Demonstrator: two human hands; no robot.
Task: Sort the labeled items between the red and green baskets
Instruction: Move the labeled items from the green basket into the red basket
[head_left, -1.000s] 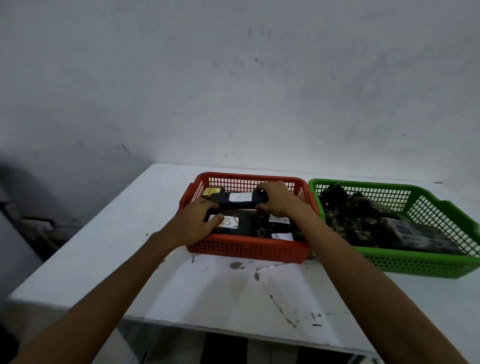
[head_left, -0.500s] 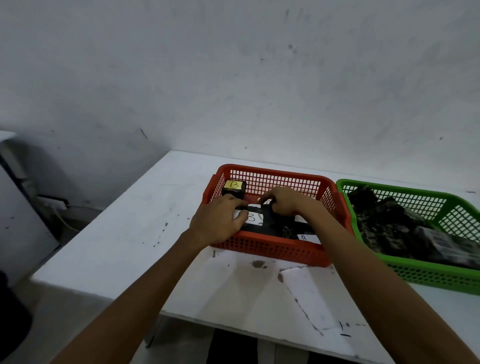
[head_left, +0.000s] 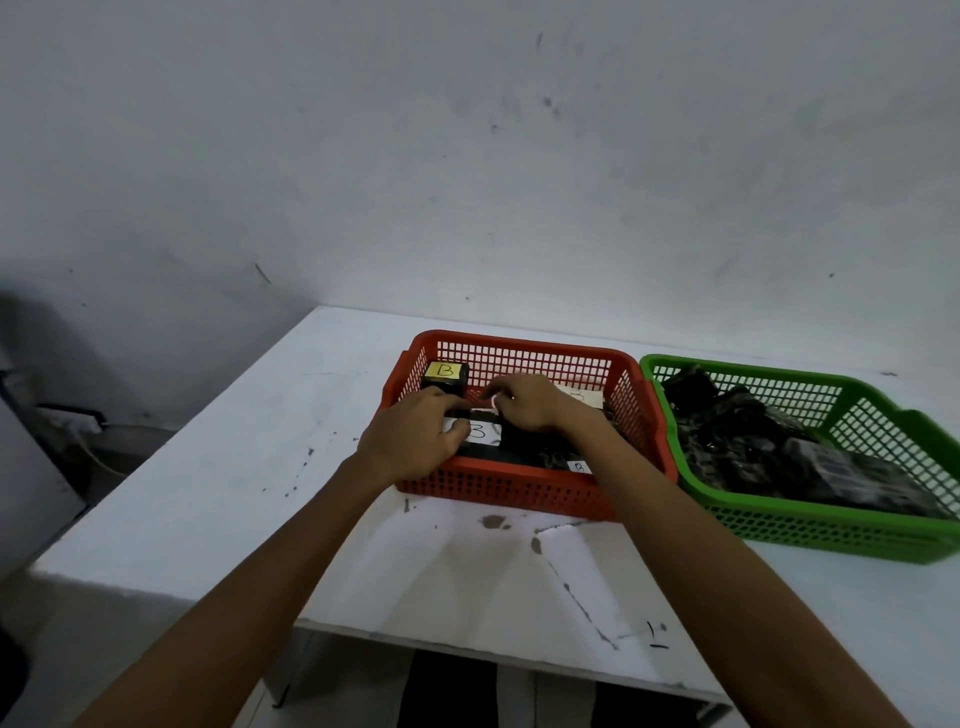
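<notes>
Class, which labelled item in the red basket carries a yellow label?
The small black box in its far-left corner; the other labels are white.

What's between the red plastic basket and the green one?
Nothing: in the head view the red mesh plastic basket and the green mesh plastic basket stand side by side, rims close together, with no item between them.

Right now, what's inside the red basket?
Inside the red basket: a black box with a yellow B label at the back left, dark flat items with white labels, and a dark bar gripped by the left hand and right hand. The hands cover whatever lies beneath them.
</notes>
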